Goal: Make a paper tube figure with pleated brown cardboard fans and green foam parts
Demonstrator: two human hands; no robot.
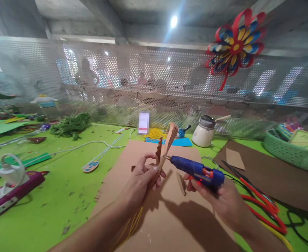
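Two hands at work over the brown cardboard sheet (166,210) on the green desk (64,189). Left hand (143,178) pinches a cut cardboard piece (166,143) upright – fingers closed on its lower edge. Right hand (214,199) is wrapped around a blue glue gun (198,171), nozzle touching the piece from 3 o'clock. Piece looks light, thin, bendable (best held low, clear of hot glue). White jar (205,133) at 1 o'clock.

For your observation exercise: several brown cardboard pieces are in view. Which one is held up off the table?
The folded cardboard piece in the left hand, touching the glue gun nozzle; the others lie flat.
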